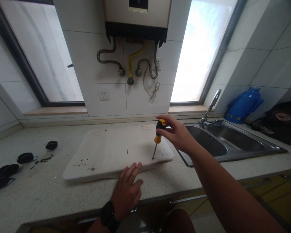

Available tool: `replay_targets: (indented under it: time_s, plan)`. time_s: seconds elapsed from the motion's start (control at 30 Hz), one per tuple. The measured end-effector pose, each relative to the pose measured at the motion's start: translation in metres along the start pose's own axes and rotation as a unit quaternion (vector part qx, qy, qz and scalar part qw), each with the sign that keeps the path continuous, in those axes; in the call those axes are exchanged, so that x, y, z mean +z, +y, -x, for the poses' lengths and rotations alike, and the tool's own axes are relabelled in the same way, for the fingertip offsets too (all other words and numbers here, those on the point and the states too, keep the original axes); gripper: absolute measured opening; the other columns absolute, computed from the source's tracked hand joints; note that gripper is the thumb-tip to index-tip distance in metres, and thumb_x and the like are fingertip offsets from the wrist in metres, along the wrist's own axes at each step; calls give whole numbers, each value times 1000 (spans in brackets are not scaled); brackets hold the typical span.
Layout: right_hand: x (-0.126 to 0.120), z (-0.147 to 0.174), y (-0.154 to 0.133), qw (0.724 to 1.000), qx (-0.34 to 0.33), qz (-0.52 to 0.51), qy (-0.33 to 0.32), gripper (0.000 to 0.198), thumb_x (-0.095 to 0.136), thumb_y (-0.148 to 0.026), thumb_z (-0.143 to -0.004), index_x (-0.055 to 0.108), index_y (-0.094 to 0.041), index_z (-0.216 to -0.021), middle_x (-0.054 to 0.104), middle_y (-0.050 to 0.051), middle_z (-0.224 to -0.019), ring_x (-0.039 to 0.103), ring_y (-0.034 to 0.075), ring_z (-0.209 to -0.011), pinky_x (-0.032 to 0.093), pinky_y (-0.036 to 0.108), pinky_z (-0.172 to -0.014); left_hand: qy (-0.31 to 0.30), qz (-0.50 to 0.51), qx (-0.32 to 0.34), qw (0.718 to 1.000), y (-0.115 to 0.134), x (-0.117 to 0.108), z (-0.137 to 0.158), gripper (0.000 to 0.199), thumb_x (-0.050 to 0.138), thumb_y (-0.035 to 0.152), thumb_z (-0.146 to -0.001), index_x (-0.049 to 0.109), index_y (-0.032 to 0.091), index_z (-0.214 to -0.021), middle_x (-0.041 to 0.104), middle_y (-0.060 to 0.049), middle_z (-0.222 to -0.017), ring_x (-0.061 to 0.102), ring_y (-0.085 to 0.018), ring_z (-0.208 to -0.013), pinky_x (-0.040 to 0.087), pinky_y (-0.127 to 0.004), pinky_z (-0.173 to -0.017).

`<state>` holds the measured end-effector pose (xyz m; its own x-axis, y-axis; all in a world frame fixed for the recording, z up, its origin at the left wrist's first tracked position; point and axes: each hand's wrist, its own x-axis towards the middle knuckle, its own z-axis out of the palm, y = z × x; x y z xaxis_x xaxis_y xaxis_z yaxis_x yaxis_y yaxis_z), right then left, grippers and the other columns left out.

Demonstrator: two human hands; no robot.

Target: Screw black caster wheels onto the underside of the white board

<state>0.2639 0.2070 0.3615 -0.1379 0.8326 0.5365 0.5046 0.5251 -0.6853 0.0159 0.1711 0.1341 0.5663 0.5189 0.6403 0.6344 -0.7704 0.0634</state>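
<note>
My right hand (176,132) is closed around the black and yellow handle of a screwdriver (157,138). The shaft points down, slightly tilted, and its tip meets a dark hole or screw near the front right corner of a white board (116,147). This board has rounded corners, with groups of small holes near them, and lies flat on the counter. My left hand (129,186) rests with fingers stretched out against the board's front edge, holding nothing. A black watch sits on my left wrist.
Several black casters (25,158) and a small heap of screws (45,159) lie on the counter (46,191) at left. A double sink (232,155) with a faucet (211,106) is at right, beside a blue thermos (243,105) and a black bag (281,121). A water heater (137,19) hangs above.
</note>
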Motion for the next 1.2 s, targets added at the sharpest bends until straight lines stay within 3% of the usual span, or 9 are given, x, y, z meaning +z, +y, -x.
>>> replay_targets:
  time_s: [0.13, 0.27, 0.37, 0.6, 0.77, 0.87, 0.93, 1.1, 1.2]
  plan:
    - [4, 1, 3, 996, -6, 76, 52, 40, 71, -45, -88, 65, -27, -122, 64, 8, -115, 65, 22, -94, 61, 47, -84, 1, -4, 1, 1000, 0, -1, 0, 14, 68, 18, -85, 71, 24, -98, 35, -6, -168, 33, -30, -153, 24, -50, -125]
    - [-2, 1, 6, 997, -8, -71, -43, 44, 55, -34, -98, 54, -32, -141, 61, 7, -140, 62, 24, -124, 53, 51, -107, -3, -2, 3, 1000, 0, -2, -1, 14, 68, 17, -85, 70, 24, -98, 34, -6, -168, 31, -29, -154, 21, -50, -126]
    - [-4, 0, 6, 990, -7, -110, -83, 48, 61, -33, -94, 52, -32, -142, 64, 7, -137, 63, 23, -125, 52, 51, -109, -2, 2, 1, 1000, -1, -1, -1, 14, 69, 17, -85, 70, 24, -97, 35, -6, -168, 31, -29, -154, 19, -48, -127]
    - [10, 0, 7, 989, 4, 110, 102, 51, 85, -51, -73, 62, -23, -109, 68, 5, -92, 68, 23, -82, 62, 46, -76, -3, 13, -3, 1000, -1, 0, 1, 15, 68, 17, -86, 70, 24, -99, 32, -5, -169, 29, -28, -155, 16, -47, -127]
    - [-2, -1, 6, 999, 15, 39, -5, 48, 59, -42, -95, 52, -29, -141, 65, 10, -124, 67, 25, -110, 56, 52, -100, -4, 4, 1, 1000, 0, -2, 1, 14, 68, 17, -85, 70, 24, -98, 33, -6, -169, 31, -29, -154, 19, -48, -127]
    - [-8, -1, 3, 996, -4, -38, -78, 50, 54, -33, -96, 49, -32, -146, 58, 8, -145, 60, 24, -130, 47, 53, -114, -2, -1, 2, 1000, 0, -2, 0, 13, 68, 18, -85, 70, 24, -96, 34, -6, -168, 32, -28, -153, 20, -47, -127]
    - [-7, -1, 2, 993, -4, -67, -98, 53, 58, -33, -94, 48, -32, -147, 63, 8, -141, 62, 23, -128, 50, 51, -111, -4, 1, 2, 1000, 0, -1, 1, 12, 68, 18, -86, 70, 24, -96, 34, -6, -168, 32, -28, -153, 19, -47, -127]
    - [7, -1, 2, 992, -4, 108, 58, 50, 79, -40, -80, 67, -23, -125, 75, 9, -101, 72, 24, -84, 62, 52, -87, -3, -1, 1, 1000, -1, -1, 1, 11, 68, 20, -87, 71, 24, -97, 35, -6, -168, 31, -29, -154, 20, -48, -126]
    - [9, -1, 2, 985, -34, 148, 76, 51, 70, -41, -89, 63, -21, -136, 74, 11, -109, 72, 23, -85, 61, 51, -89, -7, -3, 0, 1000, -1, -1, 1, 11, 68, 20, -87, 71, 24, -97, 34, -6, -168, 31, -29, -154, 20, -48, -126]
